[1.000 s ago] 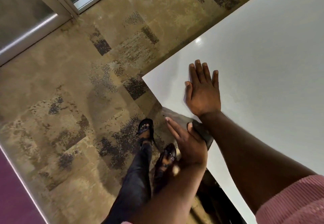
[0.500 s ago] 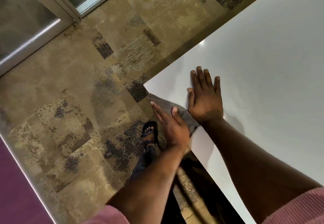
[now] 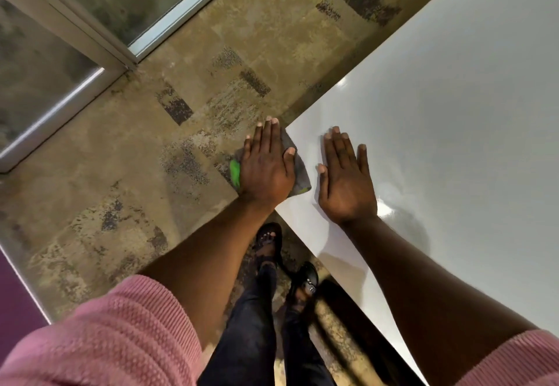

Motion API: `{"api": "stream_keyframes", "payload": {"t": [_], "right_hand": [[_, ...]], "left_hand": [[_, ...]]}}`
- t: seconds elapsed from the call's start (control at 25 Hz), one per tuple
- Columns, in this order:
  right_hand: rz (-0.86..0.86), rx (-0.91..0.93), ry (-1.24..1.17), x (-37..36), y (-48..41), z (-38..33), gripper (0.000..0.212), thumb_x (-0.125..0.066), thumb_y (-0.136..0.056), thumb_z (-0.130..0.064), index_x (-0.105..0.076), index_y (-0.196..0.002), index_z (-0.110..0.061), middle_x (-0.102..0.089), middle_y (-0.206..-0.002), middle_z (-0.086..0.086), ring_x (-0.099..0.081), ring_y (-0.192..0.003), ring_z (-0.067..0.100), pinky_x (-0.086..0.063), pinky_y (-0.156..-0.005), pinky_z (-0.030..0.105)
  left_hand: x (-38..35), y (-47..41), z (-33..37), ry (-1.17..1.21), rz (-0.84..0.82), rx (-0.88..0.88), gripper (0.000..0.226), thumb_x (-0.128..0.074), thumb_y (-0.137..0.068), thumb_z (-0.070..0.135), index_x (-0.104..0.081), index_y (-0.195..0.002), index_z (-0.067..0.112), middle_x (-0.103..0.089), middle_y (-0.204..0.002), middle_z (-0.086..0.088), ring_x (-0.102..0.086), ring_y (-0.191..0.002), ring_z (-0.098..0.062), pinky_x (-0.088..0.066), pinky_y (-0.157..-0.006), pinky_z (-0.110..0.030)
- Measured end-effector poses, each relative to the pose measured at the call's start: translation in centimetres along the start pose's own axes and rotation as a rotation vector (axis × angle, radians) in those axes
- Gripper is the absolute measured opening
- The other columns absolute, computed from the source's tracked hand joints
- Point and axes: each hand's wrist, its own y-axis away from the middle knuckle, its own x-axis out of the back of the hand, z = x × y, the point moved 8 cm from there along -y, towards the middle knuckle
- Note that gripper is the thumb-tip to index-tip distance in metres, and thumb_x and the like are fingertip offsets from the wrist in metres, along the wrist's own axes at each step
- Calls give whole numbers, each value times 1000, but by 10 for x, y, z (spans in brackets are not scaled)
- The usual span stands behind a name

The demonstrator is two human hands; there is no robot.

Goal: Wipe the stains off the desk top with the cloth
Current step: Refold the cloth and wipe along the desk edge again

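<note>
A white glossy desk top [image 3: 447, 119] fills the right side, its near corner pointing left. My left hand [image 3: 266, 165] lies flat on a grey cloth with a green edge [image 3: 298, 171] at that corner; part of the cloth hangs past the desk edge. My right hand [image 3: 346, 177] rests flat on the desk just right of the cloth, fingers spread, holding nothing. No stains are clear to see on the shiny surface.
Patterned brown carpet [image 3: 151, 155] covers the floor to the left. A glass door or partition with a metal frame [image 3: 90, 40] stands at the upper left. My legs and black sandals [image 3: 269, 243] are below the desk's edge.
My left hand has slid the cloth forward along the desk's left edge up to the corner. The right hand stays flat on the desk.
</note>
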Motion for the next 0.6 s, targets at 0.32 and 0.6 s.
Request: {"api": "stream_keyframes", "payload": {"t": [0.32,0.6], "right_hand": [[42,-23,-156,5,1,7,59,-25,-110,-35,-21,-165,-14,-17,-174,8,-13,-161,23,-11,-131,46],[74,-159,-339,22,26,0,56,-36,-108,-29,-35,-161,-13,-34,-168,11,-28,-157,25,-12,-130,34]], "left_hand": [[-15,36,55,-117,-120,-328,71,-29,-104,41,-16,-162,2,-13,-171,-17,-8,-160,-30,-11,-130,-48],[-24,107,80,-53,-300,-544,79,-40,-98,43,-15,-162,3,-10,-172,-18,-4,-160,-29,-5,-129,-49]]}}
